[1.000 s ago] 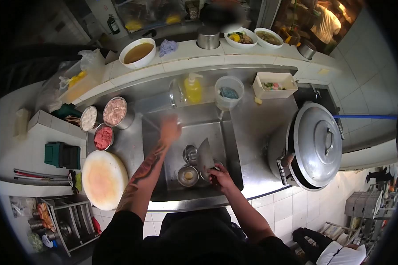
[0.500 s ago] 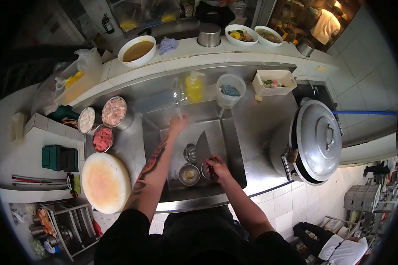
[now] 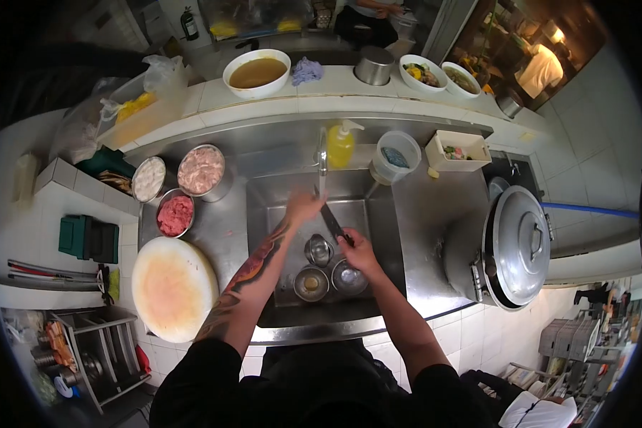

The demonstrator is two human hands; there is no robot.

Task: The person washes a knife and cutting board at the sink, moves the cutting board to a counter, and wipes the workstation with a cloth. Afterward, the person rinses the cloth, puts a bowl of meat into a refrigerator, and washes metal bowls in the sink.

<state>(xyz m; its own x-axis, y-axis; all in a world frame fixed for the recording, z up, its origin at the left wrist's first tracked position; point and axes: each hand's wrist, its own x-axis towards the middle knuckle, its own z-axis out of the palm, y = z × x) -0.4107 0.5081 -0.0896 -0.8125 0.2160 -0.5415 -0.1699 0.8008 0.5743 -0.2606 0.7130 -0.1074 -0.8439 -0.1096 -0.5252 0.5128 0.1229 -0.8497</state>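
Over the steel sink (image 3: 381,250), my right hand (image 3: 358,250) grips the dark handle of a knife (image 3: 330,220), whose blade points up and left. My left hand (image 3: 304,206) is beside the blade's tip, under the faucet (image 3: 322,155); its fingers are blurred, and whether they touch the blade is unclear. Three metal bowls lie in the sink below: one tilted bowl (image 3: 319,250), one with a small pale thing in it (image 3: 311,284), and one partly beside my right wrist (image 3: 349,277).
Left stand a round cutting board (image 3: 173,289) and containers of ground meat (image 3: 175,214), pale meat (image 3: 201,170) and something white (image 3: 149,179). A soap bottle (image 3: 340,146), plastic tub (image 3: 394,158) and white bin (image 3: 458,151) line the back. A large lidded pot (image 3: 521,246) stands right.
The knife has moved up and left, toward the faucet, with my right hand. My left hand has come closer to the blade. The view has shifted slightly.
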